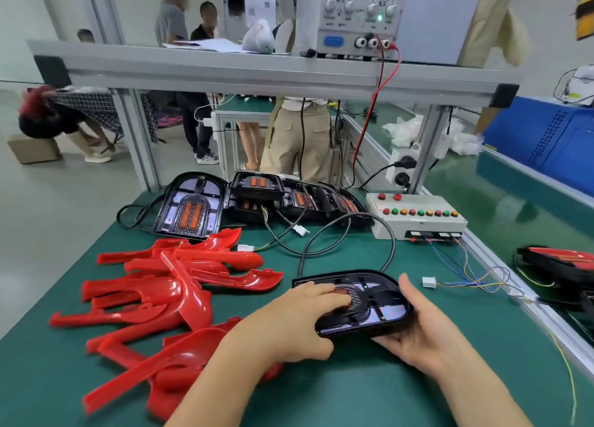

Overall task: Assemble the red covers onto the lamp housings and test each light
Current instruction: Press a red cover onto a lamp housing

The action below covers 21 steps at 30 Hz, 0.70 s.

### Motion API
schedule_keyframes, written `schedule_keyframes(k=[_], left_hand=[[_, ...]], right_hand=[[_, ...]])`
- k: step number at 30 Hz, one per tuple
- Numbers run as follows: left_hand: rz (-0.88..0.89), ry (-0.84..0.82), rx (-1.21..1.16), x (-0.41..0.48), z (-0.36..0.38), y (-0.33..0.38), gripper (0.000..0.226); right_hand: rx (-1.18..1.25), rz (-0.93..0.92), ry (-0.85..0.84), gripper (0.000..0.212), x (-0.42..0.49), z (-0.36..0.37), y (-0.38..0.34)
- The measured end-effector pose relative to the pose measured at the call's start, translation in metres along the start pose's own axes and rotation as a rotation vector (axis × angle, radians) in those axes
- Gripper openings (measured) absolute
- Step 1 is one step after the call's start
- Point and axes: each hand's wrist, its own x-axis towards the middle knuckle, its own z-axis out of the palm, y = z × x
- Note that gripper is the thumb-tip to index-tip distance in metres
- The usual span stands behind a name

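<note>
With left hand and right hand gripping a bare glossy black lamp housing, fetching a red plastic cover seems next

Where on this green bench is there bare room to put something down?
Bare mat lies right of the right hand, nearer than the white connector. Crowded: red covers fill the left, housings and cables line the back.

Two hands, one power supply, one button box.
</note>
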Motion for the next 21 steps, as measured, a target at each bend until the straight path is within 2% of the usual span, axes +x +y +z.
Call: schedule_keyframes(k=[5,7,10,12,16,21], left_hand=[[-0.071,-0.035,-0.076,-0.011,-0.027,-0.012,0.08],[-0.154,0.027,-0.087,-0.022,-0.051,-0.025,0.065],[-0.323,0.007,0.12,-0.042,-0.085,-0.044,0.031],[-0.397,-0.07,0.175,-0.049,-0.094,-0.052,0.023],[-0.435,-0.202,0.323,-0.049,-0.088,-0.052,0.021],[-0.439,-0.339,0.601,-0.045,-0.064,-0.054,0.033]], right_hand=[[-0.006,-0.025,0.008,0.03,0.012,0.01,0.006],[0.062,-0.021,-0.009,0.025,0.015,0.012,0.01],[0.112,-0.025,-0.028,0.024,0.019,0.014,0.013],[0.113,-0.03,-0.04,0.025,0.019,0.014,0.014],[0.124,-0.037,-0.054,0.028,0.02,0.012,0.015],[0.138,-0.045,-0.066,0.033,0.018,0.009,0.014]])
